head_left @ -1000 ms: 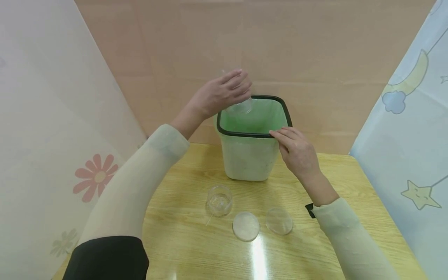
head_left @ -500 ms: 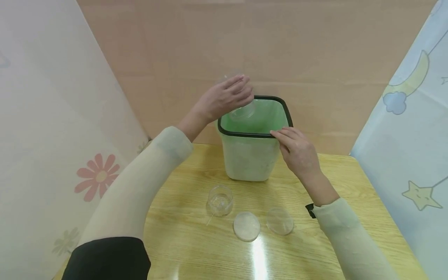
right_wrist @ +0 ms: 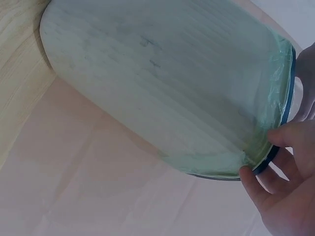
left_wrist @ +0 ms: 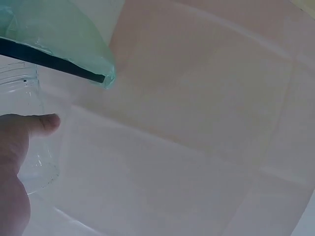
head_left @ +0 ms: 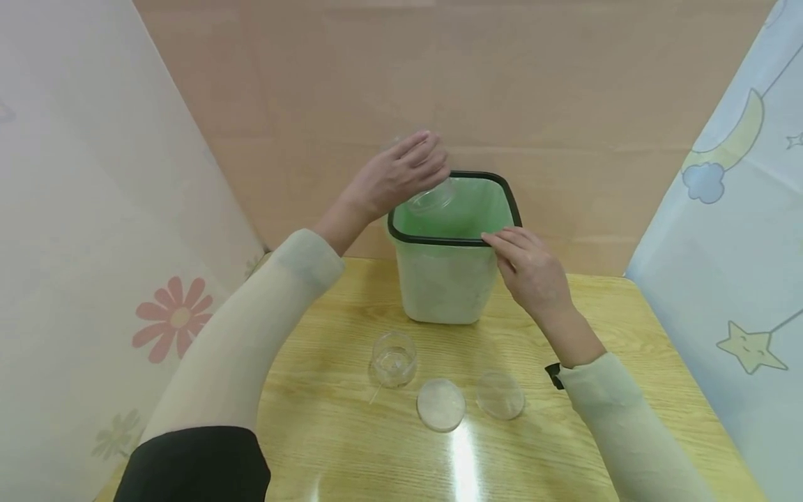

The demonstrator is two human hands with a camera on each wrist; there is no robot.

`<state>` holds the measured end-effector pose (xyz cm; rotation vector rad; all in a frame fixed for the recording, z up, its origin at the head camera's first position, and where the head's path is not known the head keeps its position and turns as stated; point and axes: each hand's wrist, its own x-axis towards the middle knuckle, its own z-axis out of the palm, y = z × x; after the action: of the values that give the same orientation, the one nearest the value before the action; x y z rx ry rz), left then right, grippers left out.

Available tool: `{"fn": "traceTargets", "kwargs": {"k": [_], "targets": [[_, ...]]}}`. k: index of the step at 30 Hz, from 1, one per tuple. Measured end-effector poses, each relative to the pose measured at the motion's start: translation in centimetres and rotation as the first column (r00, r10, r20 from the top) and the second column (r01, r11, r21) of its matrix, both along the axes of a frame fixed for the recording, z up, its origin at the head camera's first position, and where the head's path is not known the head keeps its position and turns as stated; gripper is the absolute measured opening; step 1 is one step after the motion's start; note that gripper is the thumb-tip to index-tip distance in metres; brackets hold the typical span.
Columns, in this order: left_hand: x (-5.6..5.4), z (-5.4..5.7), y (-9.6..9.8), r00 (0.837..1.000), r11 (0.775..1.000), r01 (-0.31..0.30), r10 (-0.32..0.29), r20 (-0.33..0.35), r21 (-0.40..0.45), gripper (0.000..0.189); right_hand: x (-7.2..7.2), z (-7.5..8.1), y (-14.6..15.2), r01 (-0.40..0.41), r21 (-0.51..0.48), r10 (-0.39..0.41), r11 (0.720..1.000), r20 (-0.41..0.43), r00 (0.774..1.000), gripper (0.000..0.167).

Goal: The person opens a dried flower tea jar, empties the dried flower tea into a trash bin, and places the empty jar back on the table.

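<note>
My left hand [head_left: 401, 171] grips a clear jar [head_left: 433, 201], tipped with its mouth over the opening of a green-lined trash bin [head_left: 445, 286]. In the left wrist view the thumb lies along the side of the jar [left_wrist: 42, 164], and its threaded neck is beside the bin's dark rim [left_wrist: 54, 61]. Nothing can be seen coming out of the jar. My right hand [head_left: 533, 272] holds the near right corner of the bin's black rim [head_left: 433, 241]. In the right wrist view, thumb and fingers lie on both sides of that rim [right_wrist: 287, 105].
In front of the bin, a second clear jar [head_left: 394, 359] stands on the wooden table [head_left: 351, 446], with a thin clear strip by its base. Two round lids, a whitish one [head_left: 441, 406] and a clear one [head_left: 500, 396], lie to its right. Walls enclose the table.
My left hand has dipped slightly with the jar, which now reaches a little lower into the bin's opening. The right hand keeps its hold on the rim.
</note>
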<state>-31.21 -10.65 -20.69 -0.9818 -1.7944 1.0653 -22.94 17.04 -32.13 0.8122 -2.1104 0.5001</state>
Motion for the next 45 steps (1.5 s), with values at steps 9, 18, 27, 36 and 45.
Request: {"fn": "traceTargets", "kwargs": {"k": [9, 18, 27, 36, 45], "targets": [[0.4, -0.5, -0.3, 0.998, 0.993, -0.044, 0.038, 0.055, 0.108, 0.060, 0.2, -0.1, -0.2, -0.009, 0.006, 0.009, 1.000, 0.020, 1.000, 0.031], [1.1, -0.4, -0.4, 0.969, 0.967, -0.160, 0.117, 0.215, 0.197, 0.073, 0.6, 0.0, -0.4, -0.015, 0.006, 0.015, 1.000, 0.009, 1.000, 0.031], [1.8, -0.9, -0.2, 0.895, 0.896, -0.227, 0.037, 0.444, 0.382, 0.073, 0.9, 0.0, -0.5, -0.017, -0.005, 0.016, 1.000, -0.017, 1.000, 0.031], [2.0, -1.2, -0.2, 0.832, 0.851, -0.319, 0.041, 0.554, 0.417, 0.082, 0.9, 0.0, -0.5, -0.008, -0.007, 0.007, 1.000, -0.009, 1.000, 0.031], [2.6, -1.0, 0.2, 0.820, 0.828, -0.322, 0.002, 0.572, 0.459, 0.076, 0.8, 0.1, -0.3, 0.006, 0.000, -0.006, 1.000, -0.013, 1.000, 0.031]]}}
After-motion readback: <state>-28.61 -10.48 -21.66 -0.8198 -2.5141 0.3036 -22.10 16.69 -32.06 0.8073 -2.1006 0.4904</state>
